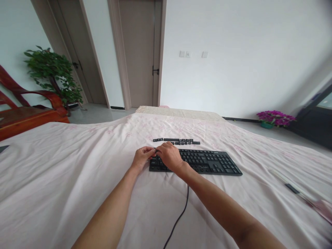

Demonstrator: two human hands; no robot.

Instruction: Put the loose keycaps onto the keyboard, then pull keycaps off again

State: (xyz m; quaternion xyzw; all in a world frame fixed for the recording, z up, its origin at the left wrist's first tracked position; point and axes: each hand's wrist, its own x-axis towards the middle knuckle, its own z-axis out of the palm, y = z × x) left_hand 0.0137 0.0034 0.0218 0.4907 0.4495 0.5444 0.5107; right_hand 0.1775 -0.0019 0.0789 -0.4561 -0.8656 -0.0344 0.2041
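At the left end of the flat black plastic keyboard, the left hand is pinched narrow and the right hand is curled over it; what is gripped cannot be told. Just behind the keyboard, loose black keycaps could be scattered if the soft pink sheet is jolted.

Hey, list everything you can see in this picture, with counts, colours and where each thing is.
keyboard: one, black, centre of the sheet
loose keycaps: one row, count unclear, black, just beyond the keyboard
cable: one, black, running from the keyboard toward the camera
sheet: one, pale pink, covering the surface
plant: one, green, far left
wooden chair: one, reddish brown, left edge
flowers: one pot, purple, far right
left hand, right hand: two, bare, meeting at the keyboard's left end
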